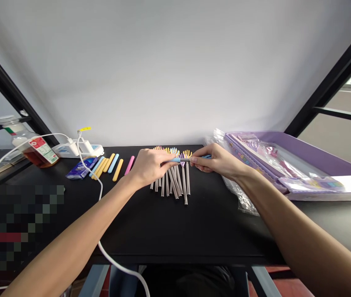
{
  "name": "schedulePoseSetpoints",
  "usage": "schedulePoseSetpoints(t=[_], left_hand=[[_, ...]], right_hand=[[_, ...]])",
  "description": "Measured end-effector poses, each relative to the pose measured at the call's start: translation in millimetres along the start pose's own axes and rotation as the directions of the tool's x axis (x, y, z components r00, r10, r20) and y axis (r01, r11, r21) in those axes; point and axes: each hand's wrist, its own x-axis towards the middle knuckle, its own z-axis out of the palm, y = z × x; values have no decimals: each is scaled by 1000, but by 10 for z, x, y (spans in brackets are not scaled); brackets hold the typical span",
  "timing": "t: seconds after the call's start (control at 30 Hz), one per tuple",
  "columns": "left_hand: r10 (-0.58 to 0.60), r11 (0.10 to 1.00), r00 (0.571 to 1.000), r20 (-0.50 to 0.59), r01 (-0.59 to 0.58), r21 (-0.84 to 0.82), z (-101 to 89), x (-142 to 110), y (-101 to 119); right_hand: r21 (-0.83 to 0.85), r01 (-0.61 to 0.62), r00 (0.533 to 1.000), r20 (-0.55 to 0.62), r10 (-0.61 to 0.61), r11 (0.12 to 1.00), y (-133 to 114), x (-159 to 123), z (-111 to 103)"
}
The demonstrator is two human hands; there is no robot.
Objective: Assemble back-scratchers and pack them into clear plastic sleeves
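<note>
My left hand [149, 166] is closed around a light blue handle [175, 160]. A short stretch of thin metal rod [185, 160] runs from that handle to my right hand [211, 160], whose fingers pinch the back scratcher's rod; a bit of blue pokes out behind those fingers. Its claw end is mostly hidden by the right hand. Beneath and behind both hands lie several back scratchers [175, 183], metal rods towards me and small coloured claws away from me. Left of them are several loose handles in yellow [118, 170], blue [113, 163] and pink [129, 165].
A purple box [317, 154] with plastic-wrapped items stands on the right, beside crumpled clear plastic [244, 200]. At left are a bottle of brown liquid [41, 152], a power strip [97, 149], a blue packet [79, 168] and a white cable [101, 189] crossing the black table [188, 235].
</note>
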Motion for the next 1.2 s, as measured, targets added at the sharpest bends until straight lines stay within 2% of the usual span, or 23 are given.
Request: schedulePoseSetpoints(t=[0.1, 0.23, 0.4, 0.5, 0.6, 0.67, 0.73, 0.77, 0.83, 0.9, 0.93, 0.97, 1.0, 1.03, 1.1, 1.2], left_hand=[[-16, 998, 999, 40, 13, 69, -88, 36, 11], [-63, 984, 987, 149, 37, 172, -215, 79, 24], [-141, 966, 954, 265, 74, 249, -177, 53, 49], [-178, 960, 947, 267, 107, 260, -95, 37, 101], [-222, 957, 940, 259, 160, 241, -36, 55, 170], [-245, 958, 930, 274, 188, 218, -41, 86, 190], [-263, 959, 920, 290, 218, 180, -104, 125, 162], [-284, 956, 910, 302, 245, 160, -160, 142, 127], [-365, 931, 858, 361, 342, 128, -311, 165, 24], [-477, 868, 738, 477, 479, 127, -481, 165, -102], [-497, 849, 686, 531, 512, 132, -557, 155, -163], [-505, 840, 655, 561, 522, 147, -620, 141, -216], [-499, 845, 652, 571, 513, 153, -664, 122, -259], [-488, 856, 672, 556, 494, 154, -688, 102, -288], [-457, 882, 751, 477, 453, 132, -672, 63, -308], [-373, 922, 854, 364, 383, 47, -530, 23, -264]], right_hand=[[-67, 47, 999, 7, -47, 997, -85, -18, 23], [-166, 105, 993, -27, -111, 981, -205, -53, 62], [-26, 141, 984, -111, -143, 990, -95, -25, 79], [47, 170, 960, -231, -155, 984, -19, 17, 115], [172, 205, 947, -285, -150, 964, -20, 42, 201], [251, 206, 942, -312, -123, 946, -30, 59, 249], [344, 209, 919, -389, -64, 915, -20, 94, 249], [405, 227, 892, -451, -22, 886, -6, 118, 224], [515, 327, 787, -613, 74, 793, 31, 171, 128], [539, 468, 634, -757, 158, 700, 64, 213, 6], [523, 523, 567, -803, 183, 673, 74, 226, -50], [504, 560, 521, -831, 194, 657, 80, 232, -93], [491, 579, 502, -844, 191, 650, 80, 232, -123], [491, 587, 507, -843, 180, 644, 77, 228, -137], [522, 580, 559, -813, 161, 625, 66, 213, -132], [585, 532, 640, -751, 163, 612, 59, 186, -101]])
